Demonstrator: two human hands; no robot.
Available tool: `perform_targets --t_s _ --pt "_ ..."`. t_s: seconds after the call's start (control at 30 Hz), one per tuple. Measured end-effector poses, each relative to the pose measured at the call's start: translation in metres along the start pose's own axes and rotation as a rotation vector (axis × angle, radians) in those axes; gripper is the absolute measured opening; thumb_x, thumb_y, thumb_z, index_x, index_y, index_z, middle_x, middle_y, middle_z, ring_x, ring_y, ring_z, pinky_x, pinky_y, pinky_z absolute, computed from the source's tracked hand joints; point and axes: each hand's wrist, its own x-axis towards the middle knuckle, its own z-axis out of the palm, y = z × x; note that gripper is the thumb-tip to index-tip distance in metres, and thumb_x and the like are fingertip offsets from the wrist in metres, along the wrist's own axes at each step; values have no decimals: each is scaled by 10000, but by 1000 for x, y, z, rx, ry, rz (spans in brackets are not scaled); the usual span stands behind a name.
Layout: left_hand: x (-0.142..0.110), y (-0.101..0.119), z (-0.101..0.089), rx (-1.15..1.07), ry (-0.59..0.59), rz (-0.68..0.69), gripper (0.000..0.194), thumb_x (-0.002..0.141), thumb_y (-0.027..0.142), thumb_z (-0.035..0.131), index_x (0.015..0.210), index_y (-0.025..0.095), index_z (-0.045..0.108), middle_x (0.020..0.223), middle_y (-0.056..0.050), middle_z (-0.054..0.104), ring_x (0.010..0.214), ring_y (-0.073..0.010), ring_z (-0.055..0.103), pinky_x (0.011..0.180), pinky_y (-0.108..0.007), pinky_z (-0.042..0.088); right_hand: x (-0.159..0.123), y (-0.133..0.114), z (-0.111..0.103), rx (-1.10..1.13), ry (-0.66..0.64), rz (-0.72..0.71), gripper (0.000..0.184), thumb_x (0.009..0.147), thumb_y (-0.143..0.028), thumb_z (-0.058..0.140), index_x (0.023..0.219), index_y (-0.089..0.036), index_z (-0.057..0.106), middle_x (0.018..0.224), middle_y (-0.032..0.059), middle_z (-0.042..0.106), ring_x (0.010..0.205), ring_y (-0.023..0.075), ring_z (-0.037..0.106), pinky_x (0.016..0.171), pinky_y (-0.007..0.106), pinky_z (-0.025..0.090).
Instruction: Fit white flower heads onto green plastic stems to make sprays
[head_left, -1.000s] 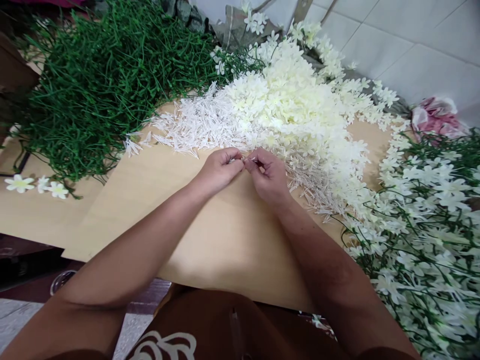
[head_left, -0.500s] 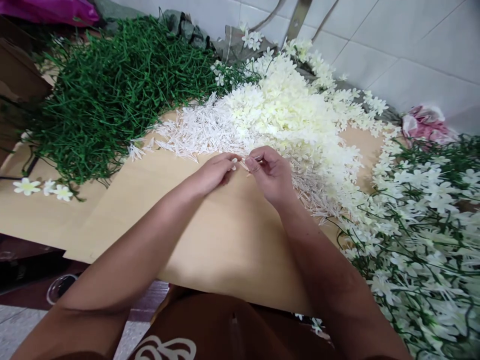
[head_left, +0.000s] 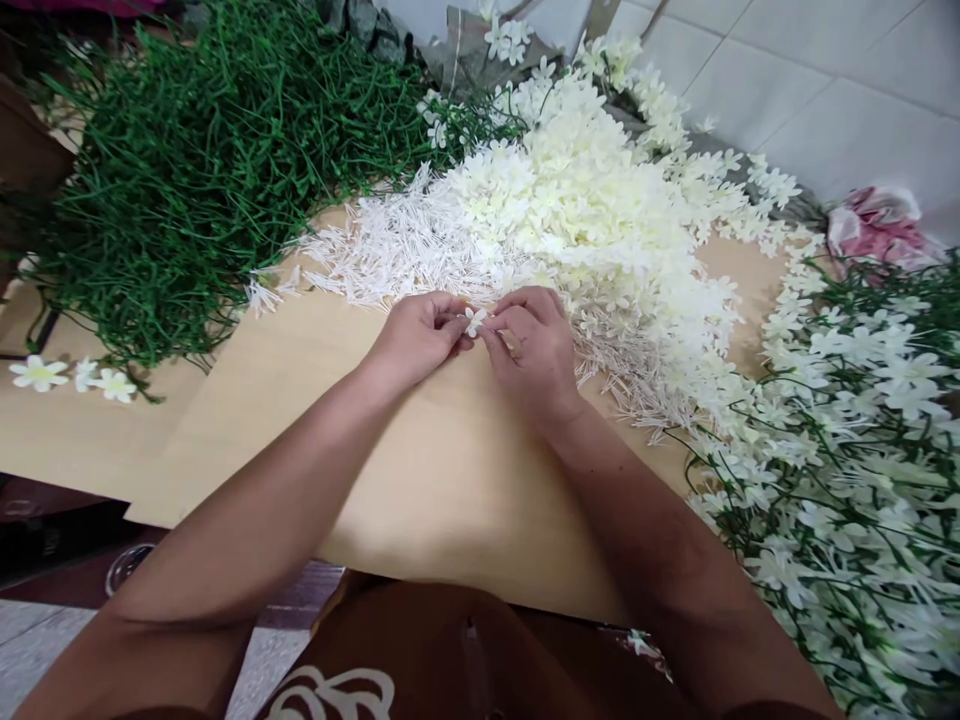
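Head view: fingers (head_left: pixel 452 323) of both hands nearly meet around one small white flower (head_left: pixel 475 321). Left hand (head_left: pixel 420 335) has thumb and fingers pinched on the flower's left side. Right hand (head_left: pixel 534 345) has its thumb and fingertips at the right edge, bent into a loop; whether they grip a petal or only touch it, too small to tell. Flower sits between the hands, above the far part of a tan board (head_left: pixel 457 450), bloom facing up.

Board: smooth, plain, shadowed under the forearms, overlapping another tan sheet (head_left: pixel 67 440) at left. Just beyond the hands, a pile of thin white sticks (head_left: pixel 405 240), running into a big heap of pale yellow-white flower heads (head_left: pixel 600 190). Far left, a thick tangle of green stems (head_left: pixel 217 160); three loose blooms (head_left: pixel 39 372) in a row near its lower edge. Right side, a mass of white flowers on green stems (head_left: pixel 862 500).

Room: light tiled wall (head_left: pixel 810 70) behind, crumpled grey cloth (head_left: pixel 487 50) by it, pink-and-white bundle (head_left: pixel 874 230) near the right. Brown box-like thing (head_left: pixel 30 140) at left edge, blurry. Speckled grey floor (head_left: pixel 37 650) lower left. Brown shirt (head_left: pixel 420 640), pale print, bottom.
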Motion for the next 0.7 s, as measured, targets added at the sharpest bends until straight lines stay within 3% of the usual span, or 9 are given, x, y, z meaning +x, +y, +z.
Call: perform_targets --t_s 0.07,0.3,0.5,0.7 --pt "0 -5 1 19 -1 34 1 765 148 616 765 149 616 618 16 635 566 -84 603 571 -189 451 0 0 1 -37 9 -5 148 812 -157 573 688 -223 527 855 66 581 870 224 520 812 421 463" --pt "1 -18 0 253 44 201 162 782 252 589 907 175 659 731 -12 683 669 -132 616 673 -259 493 2 2 3 7 -18 3 200 792 -132 574 657 -235 469 834 71 559 916 247 494 858 455 441" --pt "-5 -10 -1 472 83 258 260 800 258 556 1025 191 667 758 -22 699 702 -155 618 677 -263 468 1 2 4 -10 4 2 192 761 -113 578 647 -238 486 833 64 578 920 245 511 856 452 467" --pt "-13 0 -1 712 86 348 343 818 226 507 1126 224 658 830 -21 731 752 -172 634 718 -268 446 0 4 5 98 -56 132 188 743 -105 607 650 -231 502 884 65 598 1035 271 537 950 510 458"
